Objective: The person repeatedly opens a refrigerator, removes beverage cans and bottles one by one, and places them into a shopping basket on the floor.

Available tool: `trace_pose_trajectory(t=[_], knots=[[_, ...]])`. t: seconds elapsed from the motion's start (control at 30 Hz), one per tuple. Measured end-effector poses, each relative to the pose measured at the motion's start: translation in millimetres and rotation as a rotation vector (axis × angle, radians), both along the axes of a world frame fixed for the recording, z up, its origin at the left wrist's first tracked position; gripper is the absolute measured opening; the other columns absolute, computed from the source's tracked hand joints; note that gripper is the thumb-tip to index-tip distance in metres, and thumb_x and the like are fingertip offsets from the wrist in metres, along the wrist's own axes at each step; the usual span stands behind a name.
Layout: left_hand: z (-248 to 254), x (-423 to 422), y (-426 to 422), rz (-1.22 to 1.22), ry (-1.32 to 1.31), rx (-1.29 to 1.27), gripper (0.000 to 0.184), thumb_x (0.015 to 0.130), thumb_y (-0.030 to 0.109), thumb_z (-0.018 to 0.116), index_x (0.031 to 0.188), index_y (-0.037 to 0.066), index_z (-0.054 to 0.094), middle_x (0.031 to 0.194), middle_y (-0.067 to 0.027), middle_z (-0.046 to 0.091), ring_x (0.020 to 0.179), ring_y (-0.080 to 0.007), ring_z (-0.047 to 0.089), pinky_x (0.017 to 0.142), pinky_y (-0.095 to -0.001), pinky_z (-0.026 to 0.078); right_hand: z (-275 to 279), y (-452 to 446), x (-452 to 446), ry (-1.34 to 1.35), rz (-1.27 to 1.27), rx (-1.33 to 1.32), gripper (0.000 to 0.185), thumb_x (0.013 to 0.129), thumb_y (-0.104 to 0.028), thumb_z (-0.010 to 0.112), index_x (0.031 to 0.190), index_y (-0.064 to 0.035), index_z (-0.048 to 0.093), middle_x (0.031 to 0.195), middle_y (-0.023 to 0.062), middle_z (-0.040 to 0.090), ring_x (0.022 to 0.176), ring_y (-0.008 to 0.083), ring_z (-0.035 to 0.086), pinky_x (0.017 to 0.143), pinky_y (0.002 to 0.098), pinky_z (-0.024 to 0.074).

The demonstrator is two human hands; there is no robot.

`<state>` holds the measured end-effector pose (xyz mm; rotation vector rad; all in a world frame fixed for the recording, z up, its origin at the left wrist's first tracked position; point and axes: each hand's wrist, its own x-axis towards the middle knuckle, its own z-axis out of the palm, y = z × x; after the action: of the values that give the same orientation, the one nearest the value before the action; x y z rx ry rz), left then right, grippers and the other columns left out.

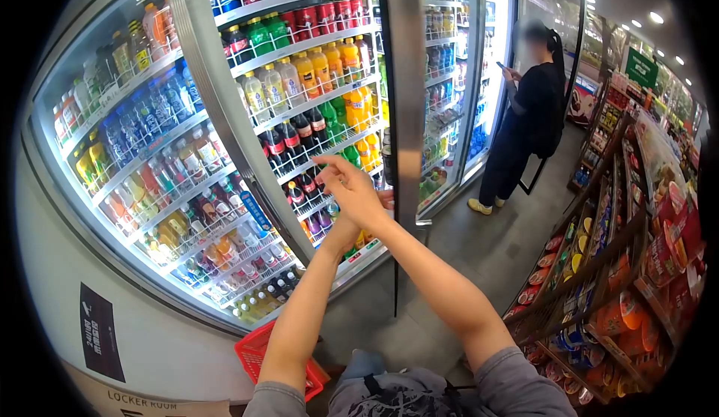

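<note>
Dark bottles with red labels (301,127) are standing in the cooler (266,127), beyond your right hand (346,186), whose fingers are curving loosely, half open, with nothing visible in them. Your left hand (386,198) is reaching past behind that wrist, partly hidden, near the edge of the open door (409,132); its grip cannot be told. Orange bottles (359,108) are standing toward the cooler's right edge. A red basket (252,348) is sitting beside your left forearm, and farther right a person (528,110) is holding a phone (501,65).
</note>
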<state>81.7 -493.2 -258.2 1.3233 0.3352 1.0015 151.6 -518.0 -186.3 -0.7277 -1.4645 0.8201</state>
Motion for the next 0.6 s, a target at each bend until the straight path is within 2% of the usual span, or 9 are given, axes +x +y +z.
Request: trace_pose_trajectory(t=[0.03, 0.1, 0.13, 0.2, 0.27, 0.37, 0.47, 0.5, 0.6], knots=[[3, 7, -4, -0.105, 0.079, -0.026, 0.032, 0.099, 0.021, 0.051, 0.123, -0.001, 0.058, 0.114, -0.0096, 0.064, 0.104, -0.0173, 0.062, 0.095, -0.0319, 0.048, 1, 3, 4, 0.001, -0.040, 0.004, 0.031, 0.098, -0.016, 0.053, 0.128, -0.0089, 0.058, 0.091, 0.0008, 0.062, 0.076, 0.0079, 0.056, 0.071, 0.0207, 0.0454], [-3, 12, 4, -0.196, 0.247, 0.008, 0.034, 0.100, 0.025, 0.049, 0.119, 0.000, 0.061, 0.112, -0.0091, 0.066, 0.102, -0.0188, 0.063, 0.093, -0.0323, 0.048, -1, 12, 17, 0.011, -0.060, 0.009, 0.031, 0.098, -0.017, 0.053, 0.128, -0.0090, 0.058, 0.093, 0.0015, 0.063, 0.077, 0.0082, 0.057, 0.071, 0.0215, 0.0463], [-15, 11, 17, -0.203, 0.252, 0.002, 0.034, 0.100, 0.025, 0.049, 0.119, 0.000, 0.061, 0.112, -0.0091, 0.066, 0.102, -0.0188, 0.063, 0.093, -0.0323, 0.048, -4, 17, 23, 0.002, -0.098, 0.023, 0.031, 0.098, -0.017, 0.053, 0.127, -0.0087, 0.059, 0.093, 0.0020, 0.063, 0.078, 0.0082, 0.057, 0.071, 0.0217, 0.0465], [-38, 3, 51, 0.152, 0.412, -0.037, 0.035, 0.101, 0.028, 0.047, 0.117, 0.002, 0.063, 0.110, -0.0067, 0.067, 0.099, -0.0171, 0.063, 0.088, -0.0306, 0.048, -11, 28, 40, 0.018, -0.114, 0.017, 0.031, 0.098, -0.017, 0.053, 0.126, -0.0081, 0.059, 0.093, 0.0026, 0.064, 0.078, 0.0084, 0.057, 0.071, 0.0220, 0.0466], [-41, -6, 77, 0.270, 0.390, -0.163, 0.033, 0.101, 0.029, 0.048, 0.114, 0.004, 0.065, 0.107, -0.0041, 0.068, 0.092, -0.0116, 0.062, 0.080, -0.0270, 0.048, -18, 47, 52, 0.051, -0.146, 0.014, 0.031, 0.097, -0.018, 0.052, 0.126, -0.0076, 0.059, 0.092, 0.0032, 0.064, 0.079, 0.0085, 0.057, 0.071, 0.0223, 0.0466], [-40, -15, 123, 0.305, 0.312, -0.194, 0.033, 0.100, 0.031, 0.051, 0.114, 0.004, 0.065, 0.102, -0.0029, 0.069, 0.085, -0.0102, 0.063, 0.076, -0.0264, 0.048, -33, 89, 63, 0.153, -0.194, -0.094, 0.028, 0.096, -0.016, 0.052, 0.119, -0.0031, 0.061, 0.088, 0.0089, 0.067, 0.075, 0.0134, 0.061, 0.070, 0.0267, 0.0498], [-7, -18, 162, 0.348, 0.286, -0.120, 0.032, 0.100, 0.030, 0.051, 0.114, 0.006, 0.065, 0.102, -0.0023, 0.068, 0.087, -0.0112, 0.063, 0.077, -0.0263, 0.047, -31, 140, 58, 0.186, -0.190, -0.156, 0.028, 0.096, -0.016, 0.051, 0.118, -0.0030, 0.061, 0.087, 0.0084, 0.067, 0.075, 0.0126, 0.060, 0.070, 0.0260, 0.0492], [4, -21, 180, 0.339, 0.268, -0.071, 0.034, 0.100, 0.033, 0.051, 0.116, 0.006, 0.064, 0.108, -0.0030, 0.068, 0.091, -0.0123, 0.062, 0.079, -0.0286, 0.047, -28, 159, 56, 0.180, -0.166, -0.157, 0.028, 0.096, -0.016, 0.050, 0.119, -0.0030, 0.060, 0.089, 0.0076, 0.067, 0.075, 0.0126, 0.061, 0.069, 0.0255, 0.0485], [54, -27, 223, 0.394, 0.206, 0.023, 0.031, 0.100, 0.027, 0.050, 0.117, 0.006, 0.063, 0.105, -0.0026, 0.068, 0.089, -0.0101, 0.061, 0.079, -0.0256, 0.046, -12, 219, 53, 0.156, -0.161, -0.165, 0.029, 0.096, -0.015, 0.050, 0.121, -0.0034, 0.058, 0.090, 0.0064, 0.067, 0.076, 0.0127, 0.061, 0.068, 0.0258, 0.0479]])
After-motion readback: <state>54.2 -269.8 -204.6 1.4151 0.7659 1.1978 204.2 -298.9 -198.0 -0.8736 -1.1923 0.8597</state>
